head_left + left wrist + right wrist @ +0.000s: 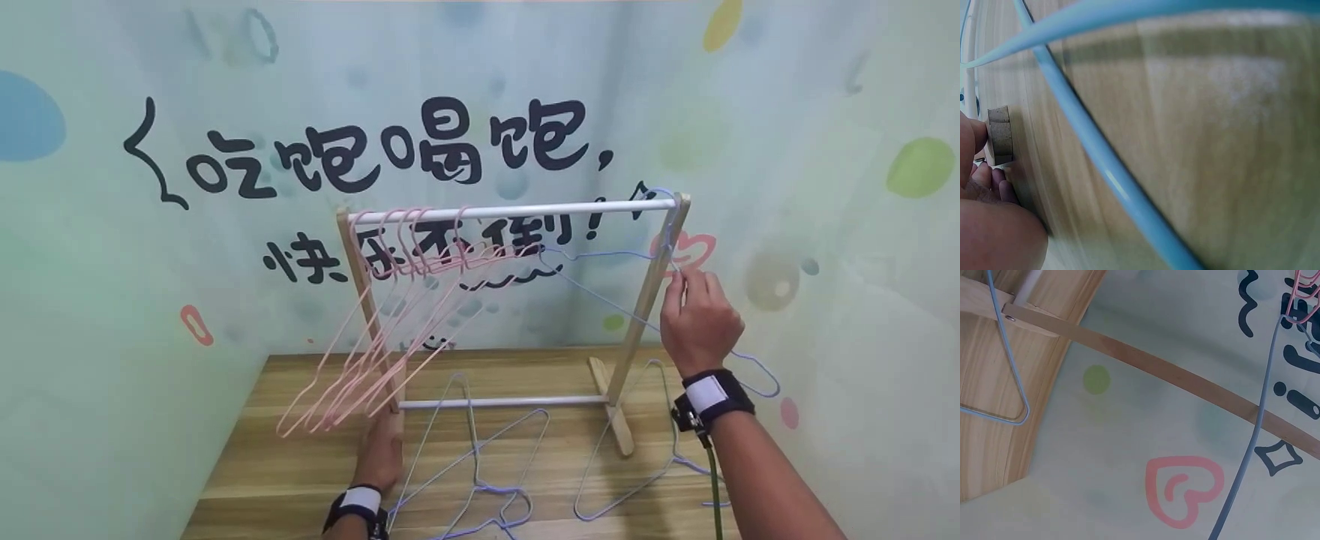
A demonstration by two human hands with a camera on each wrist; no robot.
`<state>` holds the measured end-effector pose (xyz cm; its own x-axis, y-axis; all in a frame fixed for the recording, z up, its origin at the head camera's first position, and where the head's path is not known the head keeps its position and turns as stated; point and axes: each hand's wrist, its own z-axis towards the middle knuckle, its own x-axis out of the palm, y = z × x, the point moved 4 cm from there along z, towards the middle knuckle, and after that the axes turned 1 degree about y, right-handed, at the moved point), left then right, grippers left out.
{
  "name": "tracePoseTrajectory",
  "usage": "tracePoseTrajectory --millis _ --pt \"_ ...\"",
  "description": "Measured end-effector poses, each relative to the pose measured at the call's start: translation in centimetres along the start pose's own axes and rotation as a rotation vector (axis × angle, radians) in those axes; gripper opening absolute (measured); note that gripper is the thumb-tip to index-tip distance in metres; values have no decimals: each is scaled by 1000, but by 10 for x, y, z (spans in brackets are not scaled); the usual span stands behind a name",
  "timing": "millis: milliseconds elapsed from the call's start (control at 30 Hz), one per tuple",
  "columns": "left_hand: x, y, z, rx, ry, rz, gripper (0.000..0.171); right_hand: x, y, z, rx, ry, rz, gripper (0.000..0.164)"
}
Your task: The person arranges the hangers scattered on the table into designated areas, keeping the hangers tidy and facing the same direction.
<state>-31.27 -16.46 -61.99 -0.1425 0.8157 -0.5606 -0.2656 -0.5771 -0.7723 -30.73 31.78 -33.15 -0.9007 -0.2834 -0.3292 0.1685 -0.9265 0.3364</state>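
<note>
My right hand [701,319] pinches a blue wire hanger [611,253] near its neck, at the right end of the garment rack [555,210]. That hanger's hook lies over the white top rod, close to the wooden post. In the right wrist view one arm of the blue hanger [1258,427] crosses in front of the post [1157,370]. Low at the rack's left side, my left hand [381,454] grips the wooden foot [999,135], with thumb and fingers on either side of it. Several pink hangers [409,262] hang from the left part of the rod.
More blue hangers [476,450] lie overlapping on the wooden table [300,450] in front of the rack. Another hanger [589,480] lies by the right foot [621,431]. Behind stands a pale printed wall [450,67] with dark lettering.
</note>
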Motion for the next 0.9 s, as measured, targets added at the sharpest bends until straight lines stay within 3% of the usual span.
tracePoseTrajectory --millis 300,600,900 --pt "-1 -1 0 -47 37 -20 64 4 -2 -8 23 4 12 27" --pt "-7 -15 -2 -79 37 5 62 4 -3 -10 42 17 47 30" --pt "-8 -15 -4 -63 21 13 54 3 -4 -8 49 33 80 28"
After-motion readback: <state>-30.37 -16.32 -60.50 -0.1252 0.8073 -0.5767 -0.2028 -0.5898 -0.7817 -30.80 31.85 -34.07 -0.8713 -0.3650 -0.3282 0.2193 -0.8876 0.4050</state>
